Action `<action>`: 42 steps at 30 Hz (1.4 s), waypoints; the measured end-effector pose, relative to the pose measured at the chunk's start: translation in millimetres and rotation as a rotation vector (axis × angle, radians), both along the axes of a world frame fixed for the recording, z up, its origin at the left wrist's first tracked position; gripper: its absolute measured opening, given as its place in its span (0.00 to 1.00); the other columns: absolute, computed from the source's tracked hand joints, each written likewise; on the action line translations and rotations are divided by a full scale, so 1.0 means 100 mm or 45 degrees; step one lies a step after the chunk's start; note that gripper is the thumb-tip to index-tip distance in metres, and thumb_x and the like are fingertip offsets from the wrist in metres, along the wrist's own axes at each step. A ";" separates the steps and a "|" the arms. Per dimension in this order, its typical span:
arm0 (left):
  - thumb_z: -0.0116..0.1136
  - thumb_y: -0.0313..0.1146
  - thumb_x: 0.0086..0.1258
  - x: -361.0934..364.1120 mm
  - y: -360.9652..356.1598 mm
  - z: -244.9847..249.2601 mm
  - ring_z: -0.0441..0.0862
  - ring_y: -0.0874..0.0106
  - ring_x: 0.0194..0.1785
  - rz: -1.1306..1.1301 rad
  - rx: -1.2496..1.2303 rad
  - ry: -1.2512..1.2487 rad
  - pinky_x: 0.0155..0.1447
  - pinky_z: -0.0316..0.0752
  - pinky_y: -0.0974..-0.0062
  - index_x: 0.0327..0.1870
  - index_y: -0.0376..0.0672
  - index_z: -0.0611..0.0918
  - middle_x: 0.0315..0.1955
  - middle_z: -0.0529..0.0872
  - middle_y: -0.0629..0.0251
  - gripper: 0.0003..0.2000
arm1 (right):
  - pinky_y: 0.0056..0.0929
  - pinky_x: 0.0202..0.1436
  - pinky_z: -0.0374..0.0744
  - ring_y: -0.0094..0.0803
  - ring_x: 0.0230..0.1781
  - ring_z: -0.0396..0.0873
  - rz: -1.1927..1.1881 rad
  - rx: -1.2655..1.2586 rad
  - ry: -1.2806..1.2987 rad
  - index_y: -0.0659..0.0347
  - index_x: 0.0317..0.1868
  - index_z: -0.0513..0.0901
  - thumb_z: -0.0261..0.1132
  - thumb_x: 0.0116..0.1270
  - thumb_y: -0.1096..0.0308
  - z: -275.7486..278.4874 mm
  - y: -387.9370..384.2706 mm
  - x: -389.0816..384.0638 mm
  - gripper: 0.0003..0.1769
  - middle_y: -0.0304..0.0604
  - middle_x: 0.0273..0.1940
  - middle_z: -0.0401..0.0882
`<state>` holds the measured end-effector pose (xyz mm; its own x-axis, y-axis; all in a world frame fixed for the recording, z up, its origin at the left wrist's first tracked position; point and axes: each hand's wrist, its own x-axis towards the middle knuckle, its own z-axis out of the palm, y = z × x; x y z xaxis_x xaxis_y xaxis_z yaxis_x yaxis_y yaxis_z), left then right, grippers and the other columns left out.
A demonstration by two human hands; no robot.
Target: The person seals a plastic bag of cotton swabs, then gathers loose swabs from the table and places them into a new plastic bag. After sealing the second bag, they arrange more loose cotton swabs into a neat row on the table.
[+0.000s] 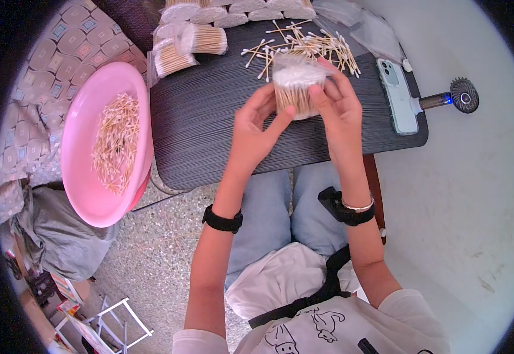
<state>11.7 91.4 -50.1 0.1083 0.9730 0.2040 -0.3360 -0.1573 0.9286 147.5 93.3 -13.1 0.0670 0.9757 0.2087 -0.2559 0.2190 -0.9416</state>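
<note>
Between both hands is a clear plastic bag of cotton swabs [299, 88], white tips up and wooden sticks down, held just above the dark table [210, 112]. My left hand [258, 127] grips its left side, thumb across the lower front. On the right side my right hand [340, 106] is closed, thumb on the front and fingers at the upper edge. Loose cotton swabs [322, 47] lie scattered behind the bag. Filled swab bags [204, 39] rest at the table's back left, with more packs [233, 17] stacked along the back.
A pink basin [75, 147] holding many loose swabs stands left of the table. At the right edge lie a phone [398, 97] and a small fan [464, 95]. Clear plastic bags [369, 26] lie at the back right. A white wall [475, 194] borders the right side.
</note>
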 end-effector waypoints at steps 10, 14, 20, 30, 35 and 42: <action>0.62 0.24 0.64 0.02 0.01 0.04 0.81 0.70 0.52 0.021 -0.115 0.013 0.53 0.77 0.76 0.62 0.31 0.68 0.52 0.80 0.55 0.25 | 0.27 0.65 0.67 0.30 0.62 0.69 0.277 -0.122 0.084 0.68 0.68 0.60 0.59 0.63 0.80 0.00 -0.07 0.13 0.32 0.50 0.61 0.71; 0.61 0.23 0.65 0.00 0.01 0.06 0.82 0.71 0.49 0.047 -0.161 -0.029 0.50 0.78 0.78 0.61 0.31 0.68 0.52 0.80 0.55 0.24 | 0.29 0.69 0.63 0.33 0.68 0.63 0.390 -0.064 0.115 0.69 0.70 0.58 0.54 0.54 0.89 -0.09 -0.09 0.14 0.39 0.50 0.67 0.63; 0.60 0.22 0.65 -0.01 0.01 0.05 0.83 0.72 0.47 0.066 -0.169 -0.052 0.48 0.79 0.80 0.61 0.31 0.68 0.52 0.80 0.55 0.23 | 0.29 0.69 0.63 0.33 0.68 0.62 0.411 -0.072 0.135 0.69 0.70 0.57 0.52 0.51 0.91 -0.09 -0.06 0.12 0.41 0.50 0.68 0.61; 0.59 0.22 0.66 0.00 0.01 0.07 0.83 0.73 0.46 0.046 -0.168 -0.068 0.47 0.79 0.81 0.60 0.32 0.69 0.52 0.79 0.57 0.22 | 0.27 0.67 0.65 0.33 0.67 0.64 0.335 -0.068 0.120 0.68 0.69 0.59 0.51 0.52 0.90 -0.10 -0.06 0.07 0.40 0.49 0.66 0.64; 0.59 0.21 0.65 0.01 0.00 0.08 0.82 0.73 0.47 0.045 -0.182 -0.050 0.47 0.78 0.82 0.59 0.32 0.69 0.53 0.79 0.56 0.22 | 0.27 0.67 0.65 0.33 0.65 0.67 0.213 -0.069 0.103 0.69 0.66 0.63 0.52 0.52 0.89 -0.10 -0.06 0.00 0.36 0.50 0.63 0.68; 0.61 0.22 0.64 0.00 -0.01 0.10 0.81 0.73 0.50 0.038 -0.203 0.003 0.50 0.77 0.80 0.59 0.32 0.69 0.53 0.79 0.56 0.22 | 0.28 0.64 0.68 0.32 0.61 0.70 0.112 0.018 -0.010 0.68 0.63 0.67 0.55 0.52 0.87 -0.14 -0.01 -0.03 0.33 0.48 0.59 0.72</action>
<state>11.8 90.8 -39.6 0.0789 0.9958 0.0462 -0.3310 -0.0175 0.9435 144.9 92.4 -26.7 -0.0209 0.9746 0.2228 -0.2673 0.2093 -0.9406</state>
